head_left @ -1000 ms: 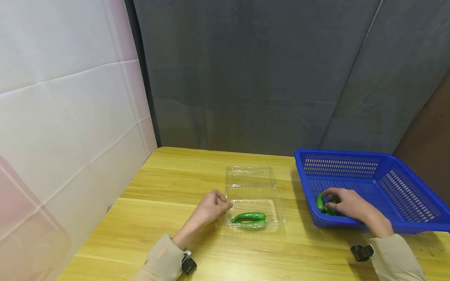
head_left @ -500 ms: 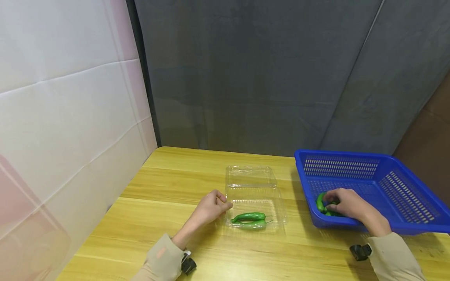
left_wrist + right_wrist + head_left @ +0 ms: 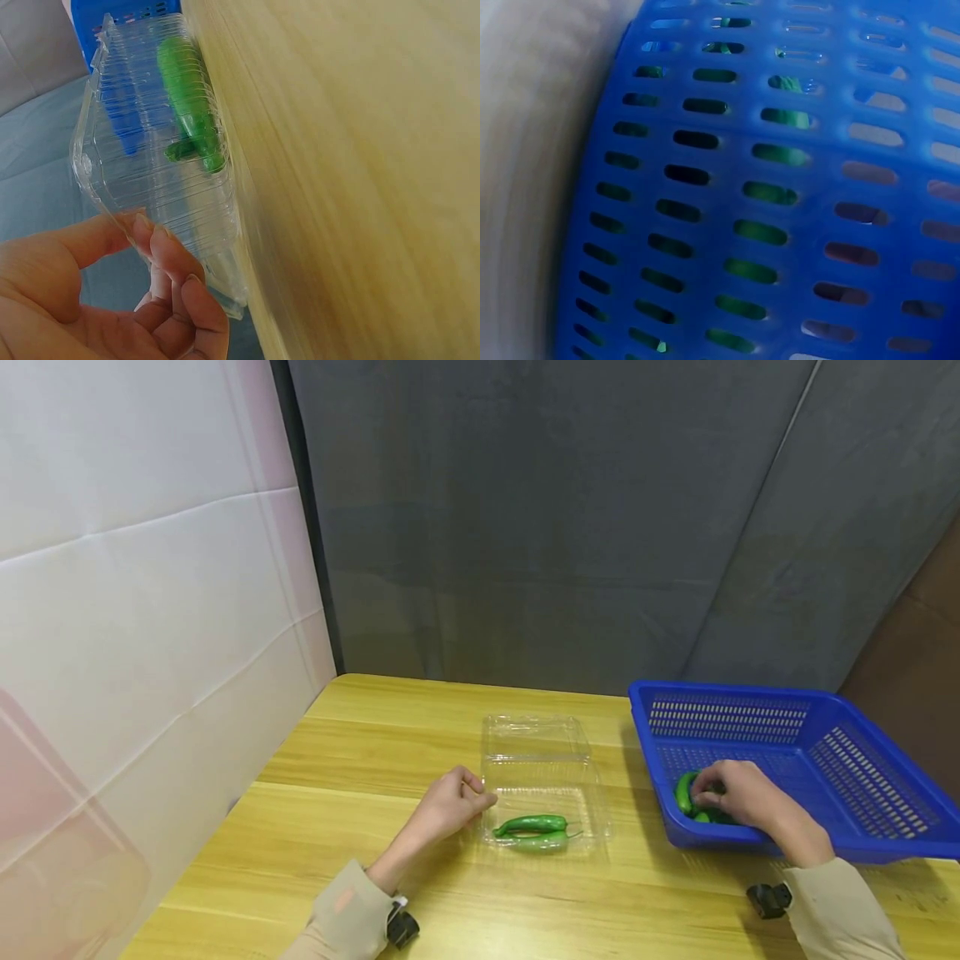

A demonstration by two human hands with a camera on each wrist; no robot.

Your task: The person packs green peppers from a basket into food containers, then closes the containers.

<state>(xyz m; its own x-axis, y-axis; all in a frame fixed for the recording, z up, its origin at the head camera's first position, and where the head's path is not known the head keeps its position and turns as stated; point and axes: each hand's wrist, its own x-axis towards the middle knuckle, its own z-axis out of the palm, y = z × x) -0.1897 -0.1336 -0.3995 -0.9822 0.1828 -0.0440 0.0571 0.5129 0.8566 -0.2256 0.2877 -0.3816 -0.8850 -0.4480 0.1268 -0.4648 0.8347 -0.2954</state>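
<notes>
My left hand (image 3: 446, 806) pinches the left rim of a clear plastic clamshell box (image 3: 543, 800), thumb against fingertips in the left wrist view. The box lies with its lid folded back. Two green chili peppers (image 3: 531, 823) lie side by side near its front. My right hand (image 3: 741, 795) reaches into the near left corner of a blue basket (image 3: 660, 795), fingers bent down among several green chili peppers (image 3: 683, 795). Its fingertips are partly hidden, and I cannot tell whether they grip a pepper. In the right wrist view the slotted basket wall (image 3: 727, 169) hides most of the hand.
The wooden table (image 3: 360, 735) carries both the box and the basket. A dark grey curtain (image 3: 525, 527) hangs behind its back edge. A white sheet (image 3: 150, 610) hangs at the left. The basket wall stands between my right hand and the box.
My right hand's fingers have shifted slightly and drawn closer together among the peppers in the basket. The left hand and the box stay where they were.
</notes>
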